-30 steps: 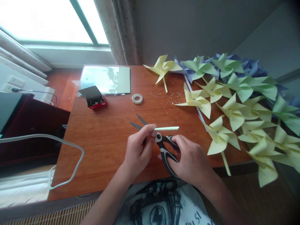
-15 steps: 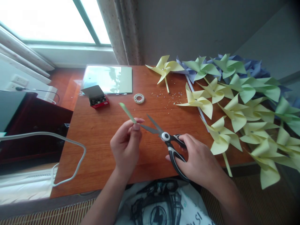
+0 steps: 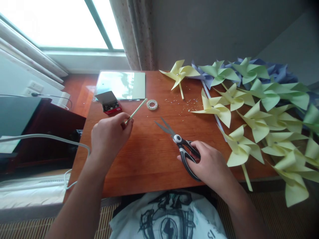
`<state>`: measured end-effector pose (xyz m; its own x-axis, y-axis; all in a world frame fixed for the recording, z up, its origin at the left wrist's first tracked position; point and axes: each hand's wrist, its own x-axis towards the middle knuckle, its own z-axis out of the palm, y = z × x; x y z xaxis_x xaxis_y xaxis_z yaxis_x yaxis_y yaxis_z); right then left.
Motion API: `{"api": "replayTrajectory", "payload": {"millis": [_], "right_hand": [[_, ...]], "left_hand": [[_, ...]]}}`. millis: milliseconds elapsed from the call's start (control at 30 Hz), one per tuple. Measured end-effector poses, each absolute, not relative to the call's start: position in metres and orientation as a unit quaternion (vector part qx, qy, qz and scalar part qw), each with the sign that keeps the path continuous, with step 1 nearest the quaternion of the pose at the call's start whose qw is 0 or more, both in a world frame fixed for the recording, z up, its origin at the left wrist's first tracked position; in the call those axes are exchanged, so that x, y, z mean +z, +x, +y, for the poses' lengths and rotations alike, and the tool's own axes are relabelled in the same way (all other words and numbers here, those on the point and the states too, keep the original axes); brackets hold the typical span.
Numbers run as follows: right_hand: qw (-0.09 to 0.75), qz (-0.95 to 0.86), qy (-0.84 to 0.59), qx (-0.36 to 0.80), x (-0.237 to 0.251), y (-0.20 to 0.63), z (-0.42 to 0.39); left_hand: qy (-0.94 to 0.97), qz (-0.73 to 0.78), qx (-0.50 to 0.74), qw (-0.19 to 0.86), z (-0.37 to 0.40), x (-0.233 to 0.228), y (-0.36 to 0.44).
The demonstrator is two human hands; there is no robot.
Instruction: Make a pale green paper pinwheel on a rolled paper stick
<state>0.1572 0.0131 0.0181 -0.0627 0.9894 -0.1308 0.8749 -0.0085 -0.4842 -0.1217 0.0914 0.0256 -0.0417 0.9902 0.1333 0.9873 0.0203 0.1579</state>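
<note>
Currently, left hand point(image 3: 111, 132), left of frame centre, pinches a pale green stick point(image 3: 137, 110); right hand point(image 3: 209, 162), lower right of centre, grips part-open scissors point(image 3: 177, 139)

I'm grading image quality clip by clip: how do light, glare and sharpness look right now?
Head view: the window is blown out to white; head view: glare washes over the flat glossy sheet; head view: the far right edge is dim, the pinwheels there soft; head view: the scissors read clearly, without obvious blur.
</note>
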Motion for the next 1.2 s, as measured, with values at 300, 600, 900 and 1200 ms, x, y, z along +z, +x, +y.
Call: {"api": "replayTrajectory", "payload": {"millis": [300, 600, 900, 1200], "right_hand": [[0.091, -0.718, -0.644, 0.247, 0.021, 0.15, 0.016], [0.137, -0.71, -0.634, 0.274, 0.023, 0.148, 0.019], [0.139, -0.729, -0.63, 0.228, 0.025, 0.148, 0.013], [0.127, -0.727, -0.639, 0.217, 0.022, 0.148, 0.009]], "left_hand": [[0.684, 0.729, 0.023, -0.008, 0.104, 0.013, -0.121], [0.683, 0.672, 0.264, 0.109, 0.104, 0.013, -0.127], [0.691, 0.67, 0.259, 0.079, 0.107, 0.015, -0.115], [0.719, 0.666, 0.195, 0.031, 0.12, 0.009, -0.099]]}}
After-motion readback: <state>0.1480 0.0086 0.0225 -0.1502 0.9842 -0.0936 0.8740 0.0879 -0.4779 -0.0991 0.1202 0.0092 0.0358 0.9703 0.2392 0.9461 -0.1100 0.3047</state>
